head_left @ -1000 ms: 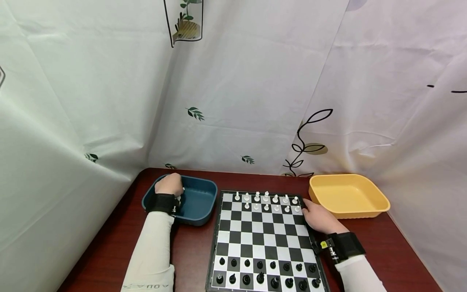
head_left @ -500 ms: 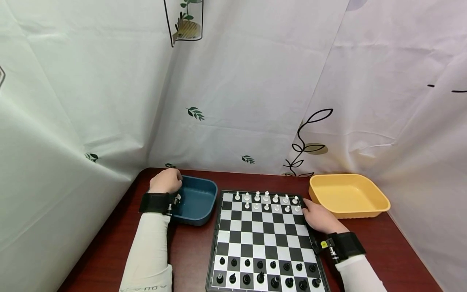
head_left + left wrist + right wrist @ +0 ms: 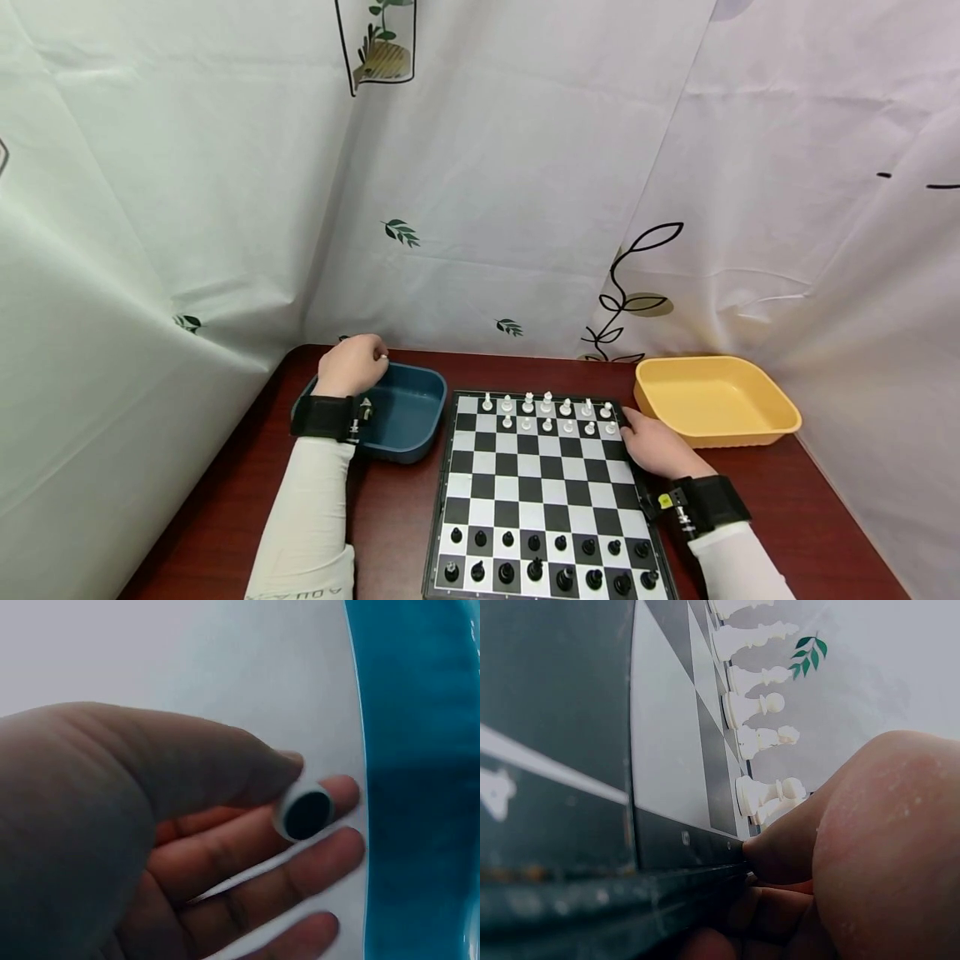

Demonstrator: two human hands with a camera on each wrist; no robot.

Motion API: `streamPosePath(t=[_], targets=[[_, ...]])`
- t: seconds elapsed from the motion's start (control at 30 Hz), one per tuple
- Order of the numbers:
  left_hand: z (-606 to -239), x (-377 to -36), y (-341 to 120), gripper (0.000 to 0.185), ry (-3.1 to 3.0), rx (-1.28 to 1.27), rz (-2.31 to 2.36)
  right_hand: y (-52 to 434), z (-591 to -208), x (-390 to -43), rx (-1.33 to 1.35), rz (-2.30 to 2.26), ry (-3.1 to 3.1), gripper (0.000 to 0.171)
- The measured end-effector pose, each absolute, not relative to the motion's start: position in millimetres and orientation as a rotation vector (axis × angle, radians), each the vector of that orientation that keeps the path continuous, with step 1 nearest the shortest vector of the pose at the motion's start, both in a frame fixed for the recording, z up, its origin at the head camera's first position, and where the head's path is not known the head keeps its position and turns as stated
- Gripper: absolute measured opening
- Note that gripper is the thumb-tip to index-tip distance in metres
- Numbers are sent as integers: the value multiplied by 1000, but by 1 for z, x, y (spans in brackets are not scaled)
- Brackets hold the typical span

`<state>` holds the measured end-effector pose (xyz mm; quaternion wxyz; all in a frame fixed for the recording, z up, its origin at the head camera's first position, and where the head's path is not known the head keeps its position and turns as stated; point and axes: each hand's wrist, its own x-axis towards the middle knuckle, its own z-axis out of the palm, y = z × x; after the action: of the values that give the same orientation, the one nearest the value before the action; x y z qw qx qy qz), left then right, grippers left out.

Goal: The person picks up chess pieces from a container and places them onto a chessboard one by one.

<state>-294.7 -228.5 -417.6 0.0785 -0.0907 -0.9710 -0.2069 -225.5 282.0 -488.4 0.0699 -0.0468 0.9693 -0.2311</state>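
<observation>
My left hand [image 3: 351,367] is above the blue tub [image 3: 408,408], over its far left part. Its thumb and fingers pinch a small white chess piece [image 3: 306,814]. The round dark underside of the piece faces the left wrist camera, so its kind cannot be told. My right hand [image 3: 662,447] grips the right edge of the chessboard [image 3: 517,467], near the far corner; in the right wrist view the thumb lies at the top rim and the fingers below. White chess pieces [image 3: 757,709] stand in two rows at the far end. Black chess pieces [image 3: 506,572] fill two rows at the near end.
A yellow tub [image 3: 716,404] stands at the right, just beyond my right hand. The dark red table [image 3: 397,517] meets a white printed curtain [image 3: 480,208] along its back and sides. Black straps with small cameras circle both wrists.
My left hand has come up out of the blue tub, shifting slightly left and then back right, and the white chess piece now shows at its fingertips. The right hand and board have stayed put.
</observation>
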Motion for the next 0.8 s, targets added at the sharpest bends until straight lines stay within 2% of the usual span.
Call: streamPosePath(t=[0.8], targets=[[-421,-292,-157,12,-2712,-643,-659,282,-488,-226,-124,-695,2910,54]])
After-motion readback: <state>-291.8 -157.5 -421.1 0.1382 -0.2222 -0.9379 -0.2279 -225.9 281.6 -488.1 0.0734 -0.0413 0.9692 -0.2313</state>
